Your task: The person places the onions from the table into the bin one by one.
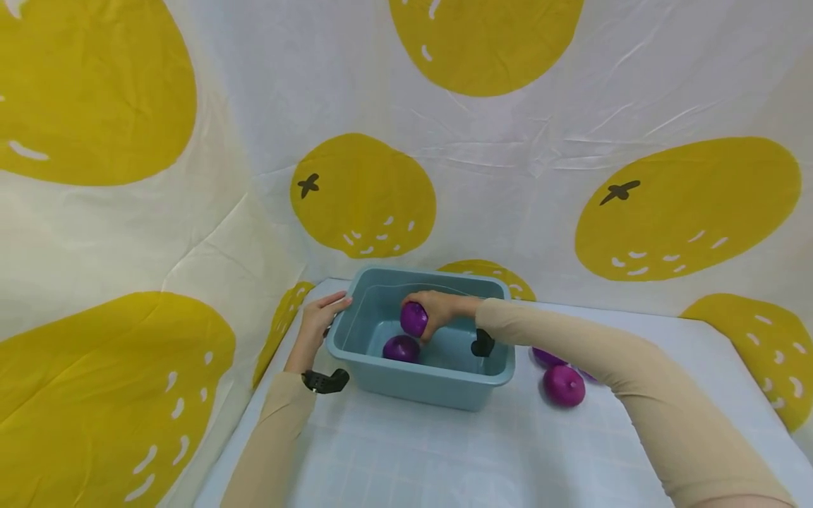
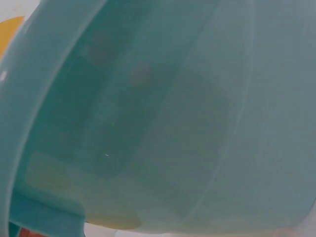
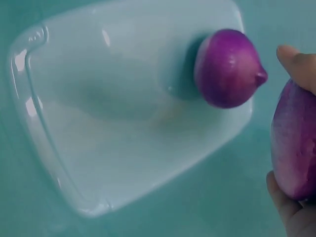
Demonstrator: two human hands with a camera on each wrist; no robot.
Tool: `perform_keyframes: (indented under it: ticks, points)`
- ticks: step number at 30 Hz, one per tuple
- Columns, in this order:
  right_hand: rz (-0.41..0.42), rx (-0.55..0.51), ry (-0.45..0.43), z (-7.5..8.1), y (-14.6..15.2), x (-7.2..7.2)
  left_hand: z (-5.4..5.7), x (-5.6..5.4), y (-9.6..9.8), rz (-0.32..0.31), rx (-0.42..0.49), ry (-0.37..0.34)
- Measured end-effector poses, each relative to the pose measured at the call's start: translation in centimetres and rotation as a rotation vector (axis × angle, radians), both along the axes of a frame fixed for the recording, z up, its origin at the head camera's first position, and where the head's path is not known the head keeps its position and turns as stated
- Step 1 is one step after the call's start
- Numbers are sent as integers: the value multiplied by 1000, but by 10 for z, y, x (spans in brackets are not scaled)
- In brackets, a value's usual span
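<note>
The left hand [image 1: 315,324] touches the smooth blue-green plastic tub [image 1: 413,384] at its left rim; whether it grips, I cannot tell. Inside, a glossy, round red onion [image 1: 401,349] lies on the floor, beside a second onion [image 1: 414,319] clamped in the right hand [image 1: 440,310]. Rightward, squat purple onions [image 1: 564,386] rest on pale, faintly checked cloth [image 1: 527,451].

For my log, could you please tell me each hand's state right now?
Left hand: at the left rim of the blue-green tub; whether it grips cannot be told.
Right hand: closed, holding a purple onion.
</note>
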State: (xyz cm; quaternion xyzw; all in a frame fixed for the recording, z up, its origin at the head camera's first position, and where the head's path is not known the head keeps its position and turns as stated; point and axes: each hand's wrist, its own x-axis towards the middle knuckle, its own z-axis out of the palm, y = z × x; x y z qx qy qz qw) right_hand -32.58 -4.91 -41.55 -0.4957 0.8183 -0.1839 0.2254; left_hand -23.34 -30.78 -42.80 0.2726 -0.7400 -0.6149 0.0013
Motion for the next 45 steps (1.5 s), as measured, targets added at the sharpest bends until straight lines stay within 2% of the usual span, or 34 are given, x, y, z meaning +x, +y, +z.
perform_keyframes:
  ticks: [6, 13, 21, 31, 38, 45]
  points:
    - [24, 51, -13, -9, -1, -4, -1, 1, 1, -11, -6, -12]
    - [-3, 108, -32, -23, 0, -2, -1, 2, 2, -11, -16, -6]
    - [36, 252, -49, -41, 0, -2, 0, 2, 1, -10, -3, -9]
    - [-6, 292, -49, -43, -2, 3, 0, 2, 2, 5, 3, 1]
    - [57, 315, -24, -50, -7, 8, -1, 1, 3, 18, -2, 9]
    - [68, 325, -25, -56, -14, 12, -2, 1, 4, 23, 1, 25]
